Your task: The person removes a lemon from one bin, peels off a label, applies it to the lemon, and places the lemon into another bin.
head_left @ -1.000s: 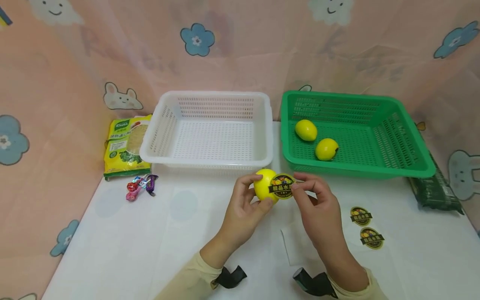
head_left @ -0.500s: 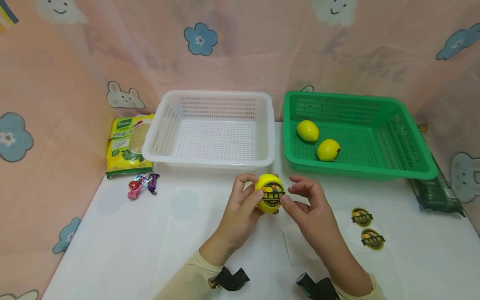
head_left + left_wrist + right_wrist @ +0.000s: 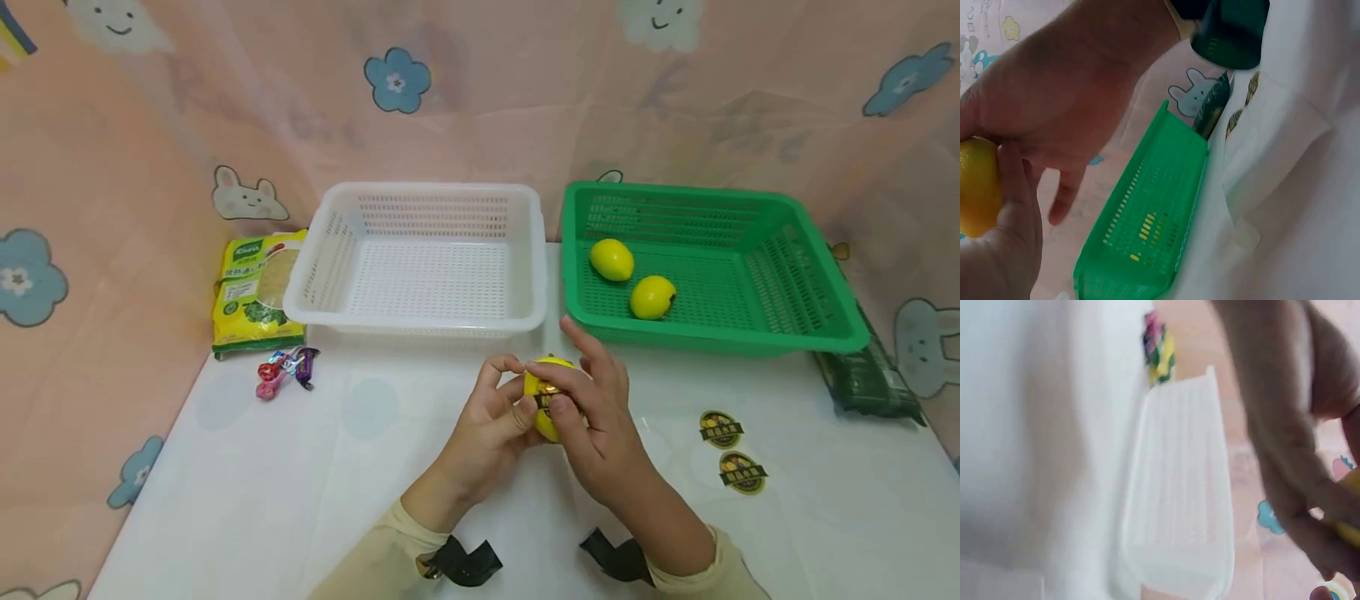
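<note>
A white table (image 3: pixel 225 500) carries a white basket (image 3: pixel 420 321) and green basket (image 3: pixel 712 337) along its far edge. Near the middle, the left hand (image 3: pixel 487 421) grips a lemon (image 3: pixel 542 400); the right hand (image 3: pixel 600 417) presses a sticker (image 3: pixel 546 398) onto it. Uneven pressure could crease the sticker.

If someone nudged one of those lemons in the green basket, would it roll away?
Probably a little: each lemon is rounded and lies loose. The green basket has raised walls, which would likely stop it. The glossy skin looks somewhat slippery.
</note>
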`<state>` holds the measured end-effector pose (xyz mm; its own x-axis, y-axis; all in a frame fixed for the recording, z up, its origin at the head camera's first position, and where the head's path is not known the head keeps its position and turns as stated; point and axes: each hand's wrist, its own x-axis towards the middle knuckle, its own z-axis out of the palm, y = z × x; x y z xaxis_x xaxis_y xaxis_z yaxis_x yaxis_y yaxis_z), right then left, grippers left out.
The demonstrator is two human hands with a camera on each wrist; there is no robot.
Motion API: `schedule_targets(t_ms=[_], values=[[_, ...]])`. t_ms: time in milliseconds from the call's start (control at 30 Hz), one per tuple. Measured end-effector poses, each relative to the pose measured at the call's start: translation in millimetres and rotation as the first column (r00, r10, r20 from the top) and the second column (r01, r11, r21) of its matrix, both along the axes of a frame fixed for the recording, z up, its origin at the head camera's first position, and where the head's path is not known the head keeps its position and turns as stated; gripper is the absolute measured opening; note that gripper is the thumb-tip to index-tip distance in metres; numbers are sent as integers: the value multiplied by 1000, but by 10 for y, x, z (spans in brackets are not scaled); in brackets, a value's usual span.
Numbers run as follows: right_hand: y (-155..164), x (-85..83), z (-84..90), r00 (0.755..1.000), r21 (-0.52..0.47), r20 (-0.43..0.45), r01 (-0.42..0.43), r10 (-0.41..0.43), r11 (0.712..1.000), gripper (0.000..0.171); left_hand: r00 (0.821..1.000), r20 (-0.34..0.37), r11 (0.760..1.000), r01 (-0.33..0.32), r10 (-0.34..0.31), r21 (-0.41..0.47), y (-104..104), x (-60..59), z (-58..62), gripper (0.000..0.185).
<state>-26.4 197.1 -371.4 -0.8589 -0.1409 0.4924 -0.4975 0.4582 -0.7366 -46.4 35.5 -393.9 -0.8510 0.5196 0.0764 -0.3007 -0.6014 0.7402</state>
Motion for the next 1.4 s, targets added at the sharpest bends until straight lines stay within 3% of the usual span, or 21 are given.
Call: schedule_targets(t_ms=[133, 233, 300, 433, 600, 767, 900, 1000, 1067, 1100, 1233, 1300, 1400], values=[[85, 1, -44, 993, 35, 115, 30, -34, 999, 45, 998, 14, 998, 61, -61, -1, -7, 12, 10, 60], [194, 19, -10, 981, 103, 188, 26, -45, 994, 60, 998, 23, 998, 55, -55, -33, -27, 6, 27, 71], [238, 30, 23, 987, 106, 157, 8, -25, 994, 62, 999, 30, 998, 39, -37, -51, -33, -6, 41, 78], [179, 32, 33, 999, 29, 3, -55, 55, 998, 29, 998, 49, 998, 41, -39, -50, 1, -28, 50, 84], [42, 5, -44, 995, -10, -86, -52, 51, 999, 27, 995, 80, 998, 62, -61, -3, 55, -14, 10, 80], [54, -41, -97, 997, -15, -70, -30, 29, 999, 24, 991, 120, 998, 63, -65, 19, 74, -3, -19, 69], [142, -79, -129, 995, -26, 89, -33, 35, 999, 38, 989, 126, 997, 75, -76, 14, 54, -14, 11, 72], [229, -81, -138, 983, 26, 183, -40, 35, 999, 78, 994, 92, 998, 64, -62, -17, 20, -37, 46, 80], [266, -68, -127, 986, 44, 163, -51, 43, 998, 91, 998, 53, 998, 35, -32, -45, 6, -57, 59, 79], [269, -58, -119, 991, 38, 130, -50, 44, 998, 87, 999, 33, 998, 21, -19, -58, 3, -64, 61, 75], [191, -40, -109, 999, -30, 8, -53, 53, 998, 44, 998, -54, 995, -27, 22, -94, 36, -49, 41, 43], [125, -49, -132, 998, -27, -22, -57, 56, 998, 46, 994, -102, 993, -45, 34, -106, 69, -25, 28, 33], [63, -54, -188, 998, 12, -40, -42, 42, 999, 50, 985, -164, 989, -72, 50, -128, 128, -2, 22, 35]])
